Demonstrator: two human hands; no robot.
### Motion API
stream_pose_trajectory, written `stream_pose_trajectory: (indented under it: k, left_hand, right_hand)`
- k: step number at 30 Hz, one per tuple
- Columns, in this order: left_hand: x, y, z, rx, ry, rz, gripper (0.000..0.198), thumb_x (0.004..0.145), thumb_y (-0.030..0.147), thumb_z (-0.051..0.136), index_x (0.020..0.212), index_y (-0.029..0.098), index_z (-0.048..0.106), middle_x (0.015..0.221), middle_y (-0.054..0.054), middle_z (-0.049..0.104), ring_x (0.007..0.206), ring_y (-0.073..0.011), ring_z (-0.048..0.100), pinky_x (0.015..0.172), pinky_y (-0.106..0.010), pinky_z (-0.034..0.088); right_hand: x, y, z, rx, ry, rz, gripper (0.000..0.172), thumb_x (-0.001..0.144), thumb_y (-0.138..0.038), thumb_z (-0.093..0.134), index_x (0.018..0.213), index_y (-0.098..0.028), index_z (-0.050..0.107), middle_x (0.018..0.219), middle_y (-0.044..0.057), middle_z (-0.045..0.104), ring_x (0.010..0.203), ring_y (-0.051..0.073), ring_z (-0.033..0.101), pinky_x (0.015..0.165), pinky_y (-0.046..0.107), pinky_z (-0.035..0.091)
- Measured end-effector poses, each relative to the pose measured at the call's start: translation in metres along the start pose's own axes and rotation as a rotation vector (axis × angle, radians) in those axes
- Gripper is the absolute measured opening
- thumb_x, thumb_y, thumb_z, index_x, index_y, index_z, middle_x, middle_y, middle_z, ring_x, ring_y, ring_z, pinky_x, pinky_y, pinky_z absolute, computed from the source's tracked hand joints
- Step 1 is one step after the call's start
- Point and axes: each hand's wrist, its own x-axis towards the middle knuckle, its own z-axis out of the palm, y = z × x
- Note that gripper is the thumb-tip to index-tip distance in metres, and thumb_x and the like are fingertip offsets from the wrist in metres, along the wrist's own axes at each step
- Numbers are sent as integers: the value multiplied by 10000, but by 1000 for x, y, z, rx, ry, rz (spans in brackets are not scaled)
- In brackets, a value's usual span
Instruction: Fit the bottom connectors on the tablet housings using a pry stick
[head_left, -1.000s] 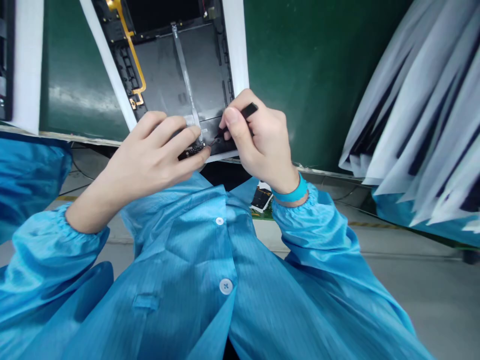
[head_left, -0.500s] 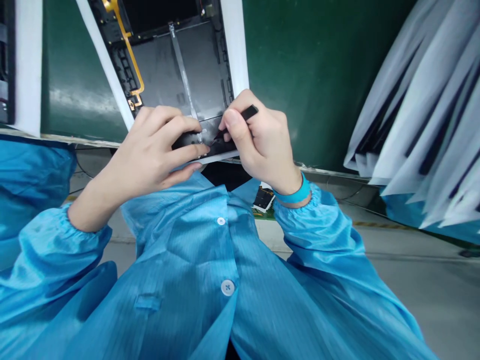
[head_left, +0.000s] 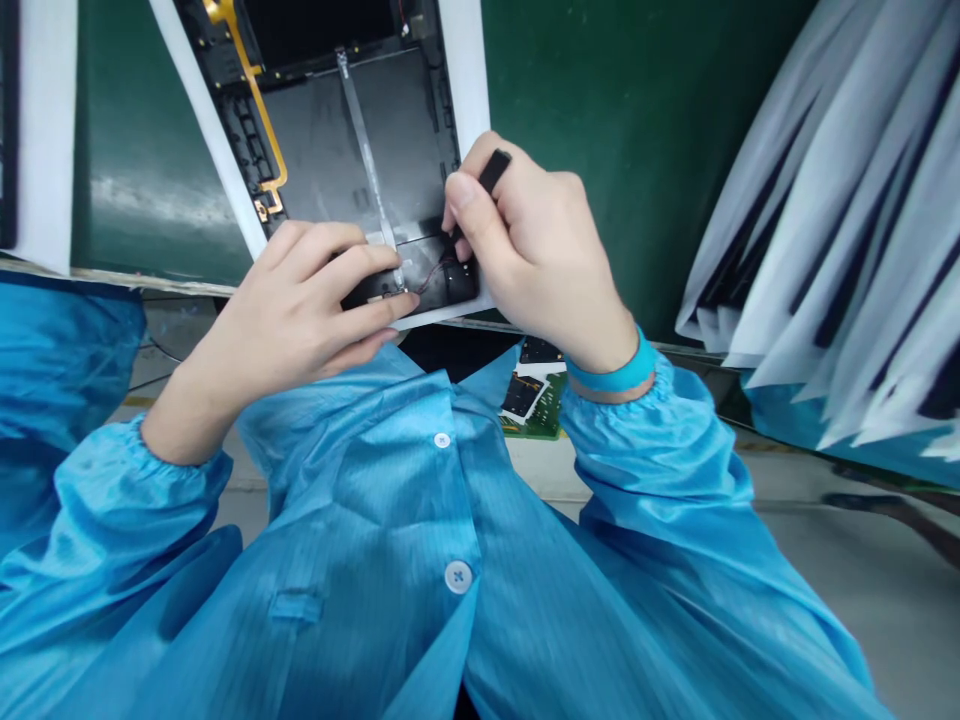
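Note:
An opened tablet housing (head_left: 315,130) lies on a white sheet (head_left: 469,90) at the bench's near edge. An orange flex cable (head_left: 264,125) runs down its left side, and a grey ribbon cable (head_left: 366,150) runs down its middle. My left hand (head_left: 307,300) rests over the housing's near end, fingers spread, fingertips by the ribbon's lower end. Between thumb and fingers, my right hand (head_left: 525,240) grips black tweezers (head_left: 495,170), tilted over the near right corner. Their tips are hidden behind my fingers. A thin dark red wire (head_left: 435,272) curves beside a black part there.
The green bench top (head_left: 585,130) has a worn near edge. White sheets with dark panels between them (head_left: 817,220) stand in a row at right. Another white-edged item (head_left: 45,130) is at far left. Below hangs a green board with dark parts (head_left: 540,410).
My right hand has moved right and slightly up with the tweezers, away from my left fingertips, uncovering the near right corner and the thin wire. My left hand has stayed nearly in place.

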Motion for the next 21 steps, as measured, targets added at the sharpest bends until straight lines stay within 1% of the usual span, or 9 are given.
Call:
stream_pose_trajectory:
  k: [2,5,7,9,11,14,18,21]
  left_hand:
    - [-1,0,1,-27,5,-3,337,1139,360,653,1453,248,707,1511,-145,682,1378,-423,651,1094,-654,543]
    - [1,0,2,-140,-46,-86,338,1151,405,626,1425,235,729,1530,-139,676,1420,-433,625,1144,-722,512]
    - [3,1,2,-83,-46,-70,323,1152,393,619,1400,221,734,1511,-144,689,1389,-427,642,1099,-690,548]
    - [5,2,2,17,-36,-22,298,1155,359,599,1390,225,725,1482,-145,702,1349,-412,662,1027,-633,583]
    - [6,4,3,56,-28,-21,283,1158,340,567,1379,249,719,1457,-132,709,1336,-397,668,999,-615,591]
    - [6,6,4,44,-4,-51,278,1152,324,554,1370,276,720,1446,-107,709,1341,-379,666,1025,-633,587]
    - [4,7,7,53,40,-58,266,1140,341,586,1361,295,727,1447,-87,717,1311,-365,682,986,-619,597]
    - [5,7,9,50,50,-86,255,1139,365,591,1342,317,737,1447,-71,728,1293,-354,686,965,-621,598]
  right_hand:
    - [4,-2,-5,-11,-51,7,421,1152,-640,456,902,-310,531,746,-2,609,647,202,586,720,386,480]
    - [6,-6,-9,1,-80,17,354,1174,-473,494,878,-284,539,721,-19,605,652,185,594,742,369,474]
    - [5,-9,-11,12,-81,31,333,1174,-374,483,862,-270,541,707,-25,588,644,178,588,751,371,463]
    - [5,-10,-12,-1,-94,39,315,1162,-329,490,856,-273,543,716,-19,590,644,184,584,762,382,467]
    - [6,-9,-13,-29,-123,39,302,1146,-386,546,858,-296,546,721,-9,609,652,202,581,770,397,493]
    - [5,-7,-13,-60,-143,45,313,1124,-518,578,874,-332,552,723,6,630,656,229,582,783,419,531]
    - [-4,-9,-9,-89,-71,14,352,1159,-553,459,902,-330,549,768,21,634,660,235,598,831,435,559]
    - [-14,-13,-2,-97,30,-24,348,1176,-505,435,920,-306,561,890,35,686,684,214,637,838,421,589]
